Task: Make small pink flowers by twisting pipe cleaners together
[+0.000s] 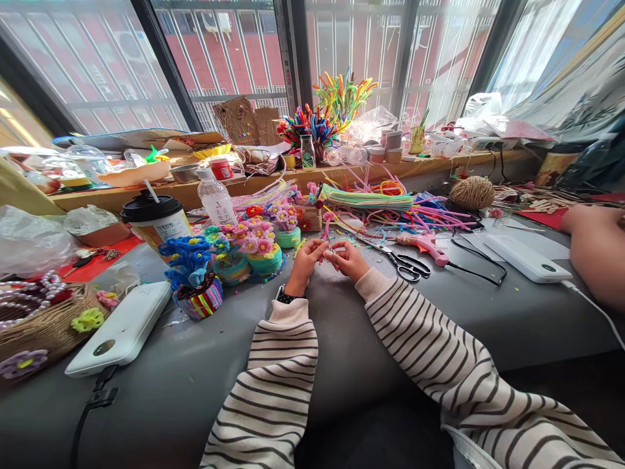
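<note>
Near the middle of the grey table [342, 326], my left hand [307, 264] and my right hand [349, 260] meet fingertip to fingertip. Both pinch a thin pink pipe-cleaner flower [329, 220], whose head rises above the fingers; its stem is partly hidden by them. Black-handled scissors [409, 266] lie just right of my right hand, beside a pink glue gun [426, 247]. Left of my left hand stand small pots of fuzzy flowers, one pink [258, 238] and one blue [188, 264].
Bundled pipe cleaners [371, 198] and a twine ball [471, 193] lie behind. A lidded cup [159, 225], a bottle [215, 198] and a white power bank [122, 329] stand or lie left. Another power bank [527, 258] is at right, near another person's arm [598, 254].
</note>
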The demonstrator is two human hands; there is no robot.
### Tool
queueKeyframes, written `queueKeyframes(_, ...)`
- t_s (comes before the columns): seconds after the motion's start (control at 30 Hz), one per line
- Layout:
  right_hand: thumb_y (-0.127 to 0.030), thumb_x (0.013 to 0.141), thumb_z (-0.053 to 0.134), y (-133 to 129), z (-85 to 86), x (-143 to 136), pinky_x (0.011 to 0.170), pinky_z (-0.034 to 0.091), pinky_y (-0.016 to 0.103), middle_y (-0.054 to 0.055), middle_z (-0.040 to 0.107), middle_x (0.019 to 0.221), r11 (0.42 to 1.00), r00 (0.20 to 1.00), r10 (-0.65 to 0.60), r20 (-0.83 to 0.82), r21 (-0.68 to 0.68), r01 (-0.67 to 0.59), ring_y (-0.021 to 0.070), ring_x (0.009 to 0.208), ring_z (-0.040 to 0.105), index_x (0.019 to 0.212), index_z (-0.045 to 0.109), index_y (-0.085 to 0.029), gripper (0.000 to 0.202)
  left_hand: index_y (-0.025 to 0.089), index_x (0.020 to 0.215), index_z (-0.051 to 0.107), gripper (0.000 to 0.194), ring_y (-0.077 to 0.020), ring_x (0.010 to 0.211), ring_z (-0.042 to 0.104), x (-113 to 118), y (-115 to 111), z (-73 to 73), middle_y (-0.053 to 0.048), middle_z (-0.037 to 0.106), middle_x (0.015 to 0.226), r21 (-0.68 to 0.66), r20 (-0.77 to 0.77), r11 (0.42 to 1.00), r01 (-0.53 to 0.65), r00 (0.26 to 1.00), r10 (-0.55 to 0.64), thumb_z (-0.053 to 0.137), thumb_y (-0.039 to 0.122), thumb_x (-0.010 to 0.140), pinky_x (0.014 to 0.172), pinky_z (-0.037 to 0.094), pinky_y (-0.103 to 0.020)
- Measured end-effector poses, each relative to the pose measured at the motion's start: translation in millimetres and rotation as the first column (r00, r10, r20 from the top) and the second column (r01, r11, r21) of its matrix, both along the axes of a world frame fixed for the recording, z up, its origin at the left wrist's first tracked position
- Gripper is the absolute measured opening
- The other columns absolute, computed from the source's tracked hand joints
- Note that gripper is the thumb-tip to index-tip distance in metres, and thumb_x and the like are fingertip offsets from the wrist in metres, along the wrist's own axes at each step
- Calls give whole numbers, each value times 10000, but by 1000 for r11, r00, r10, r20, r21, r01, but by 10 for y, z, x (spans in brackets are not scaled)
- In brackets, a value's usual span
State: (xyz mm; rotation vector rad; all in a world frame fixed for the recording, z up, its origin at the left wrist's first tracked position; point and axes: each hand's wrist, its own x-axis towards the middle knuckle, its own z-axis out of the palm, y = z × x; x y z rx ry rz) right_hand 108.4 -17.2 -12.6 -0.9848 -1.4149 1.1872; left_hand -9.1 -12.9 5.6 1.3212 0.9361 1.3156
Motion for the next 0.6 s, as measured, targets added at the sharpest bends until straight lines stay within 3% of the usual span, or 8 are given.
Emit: queueKeyframes(0.6,-479,551,597,36,-63,-5,365,229,179,-118,395,375,996,999,-39,4,81,39,54,343,366,770,366,-190,430,145,655,529,246,-36,463,360,-2,15,-20,50,448,543,1,4,1000,-6,1000,6,612,363,574,467,277,-191)
